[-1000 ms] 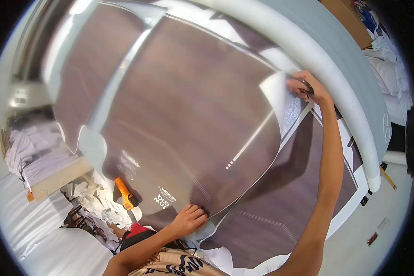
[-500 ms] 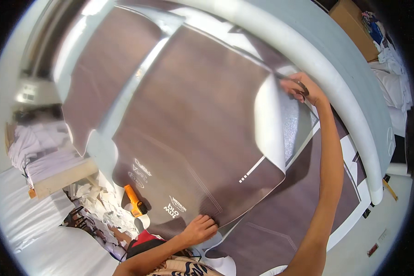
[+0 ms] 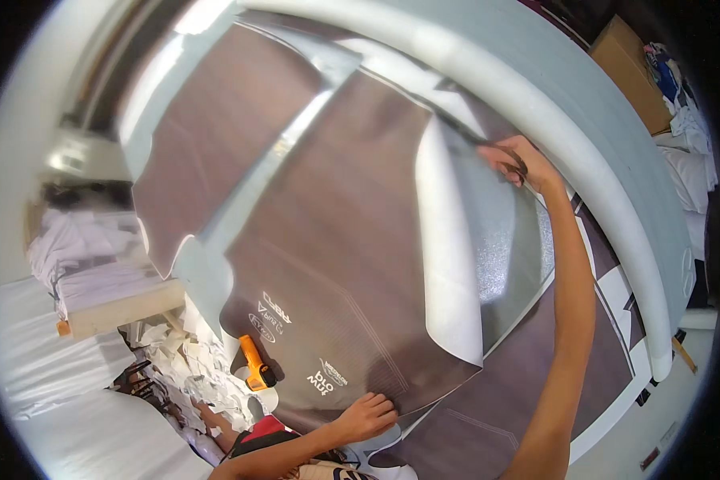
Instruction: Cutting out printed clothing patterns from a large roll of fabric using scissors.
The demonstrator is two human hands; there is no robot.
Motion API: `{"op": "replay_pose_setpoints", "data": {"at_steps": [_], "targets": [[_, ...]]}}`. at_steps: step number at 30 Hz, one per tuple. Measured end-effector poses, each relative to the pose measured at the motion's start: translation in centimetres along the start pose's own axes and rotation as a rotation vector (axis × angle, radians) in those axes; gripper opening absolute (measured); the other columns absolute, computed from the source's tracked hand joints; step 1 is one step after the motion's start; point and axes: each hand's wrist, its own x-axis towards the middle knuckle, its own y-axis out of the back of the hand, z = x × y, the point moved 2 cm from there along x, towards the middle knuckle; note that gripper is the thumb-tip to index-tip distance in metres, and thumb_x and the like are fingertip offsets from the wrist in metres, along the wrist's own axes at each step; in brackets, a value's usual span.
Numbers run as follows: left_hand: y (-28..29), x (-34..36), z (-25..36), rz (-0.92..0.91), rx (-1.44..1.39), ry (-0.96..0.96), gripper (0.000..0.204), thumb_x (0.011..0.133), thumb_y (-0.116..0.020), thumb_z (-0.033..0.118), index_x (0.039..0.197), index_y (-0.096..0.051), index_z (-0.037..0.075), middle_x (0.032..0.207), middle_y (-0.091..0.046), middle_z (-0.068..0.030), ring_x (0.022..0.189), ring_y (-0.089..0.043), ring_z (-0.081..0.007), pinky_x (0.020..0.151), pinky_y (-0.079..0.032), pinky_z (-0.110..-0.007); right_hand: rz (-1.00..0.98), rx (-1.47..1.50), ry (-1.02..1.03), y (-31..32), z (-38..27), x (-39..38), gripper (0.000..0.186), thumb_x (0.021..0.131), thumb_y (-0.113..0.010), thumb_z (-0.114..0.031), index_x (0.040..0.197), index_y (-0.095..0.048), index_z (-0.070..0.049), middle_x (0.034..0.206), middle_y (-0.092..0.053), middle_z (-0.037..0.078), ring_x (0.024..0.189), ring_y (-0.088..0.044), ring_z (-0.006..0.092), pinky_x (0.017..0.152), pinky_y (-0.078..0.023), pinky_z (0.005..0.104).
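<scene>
A large brown printed fabric panel [image 3: 328, 232] with white marks lies across the table. Its right side curls over, baring the white underside [image 3: 446, 264]. My right hand [image 3: 520, 164] grips dark-handled scissors [image 3: 514, 160] at the panel's far right edge; the blades are hard to make out. Close to me, my left hand [image 3: 368, 417] rests on the panel's near edge, its fingers bent and pressed together on the fabric. An orange and black handheld tool [image 3: 256, 364] lies left of the white marks.
A long white roll [image 3: 536, 120] curves along the table's far right side. Another brown panel [image 3: 224, 120] lies to the left, and more brown fabric [image 3: 568, 344] is under my right arm. White scraps [image 3: 204, 360] pile up at lower left. A cardboard box [image 3: 632, 72] stands far right.
My right hand and the scissors have moved along the panel's far edge, and the curled white flap has grown wider. The whole view has shifted slightly. My left hand remains at the near edge.
</scene>
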Motion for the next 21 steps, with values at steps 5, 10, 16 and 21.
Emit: {"op": "replay_pose_setpoints", "data": {"at_steps": [5,10,16,21], "targets": [[0.0,-0.1,-0.1,-0.034,0.015,-0.002,0.018,0.078,-0.073,0.013,0.09,-0.059,0.009,0.087,-0.052,-0.0038,0.085,-0.053,-0.0218,0.073,-0.042,-0.034,-0.031,0.026,-0.028,-1.1,-1.2,1.8,0.043,0.088,-0.074,-0.043,0.069,-0.059,-0.007,0.052,-0.045,-0.004,0.04,-0.039,0.0066,0.038,-0.026,0.0254],[-0.2,-0.2,-0.2,-0.04,-0.003,-0.008,0.017,0.079,-0.07,0.014,0.088,-0.058,0.009,0.087,-0.051,-0.0045,0.087,-0.053,-0.0225,0.074,-0.042,-0.035,0.009,-0.054,-0.023,-2.3,-2.6,3.2,0.047,0.085,-0.076,-0.047,0.067,-0.058,-0.008,0.051,-0.043,-0.004,0.041,-0.038,0.0074,0.04,-0.025,0.0272],[-0.3,-0.4,-0.2,-0.041,-0.009,-0.008,0.015,0.081,-0.069,0.014,0.087,-0.057,0.008,0.086,-0.051,-0.0049,0.085,-0.053,-0.0227,0.074,-0.042,-0.035,0.004,-0.06,-0.013,-3.6,-4.4,5.5,0.047,0.086,-0.074,-0.047,0.065,-0.057,-0.009,0.052,-0.044,-0.005,0.042,-0.035,0.0079,0.042,-0.022,0.0273],[-0.1,-1.2,-0.1,0.014,-0.021,-0.024,0.016,0.081,-0.07,0.014,0.09,-0.059,0.01,0.089,-0.052,-0.004,0.088,-0.053,-0.0224,0.076,-0.043,-0.035,-0.026,0.036,-0.008,-4.5,-5.6,8.0,0.05,0.075,-0.085,-0.05,0.062,-0.056,-0.011,0.051,-0.047,-0.006,0.039,-0.04,0.0049,0.039,-0.03,0.0225]]}}
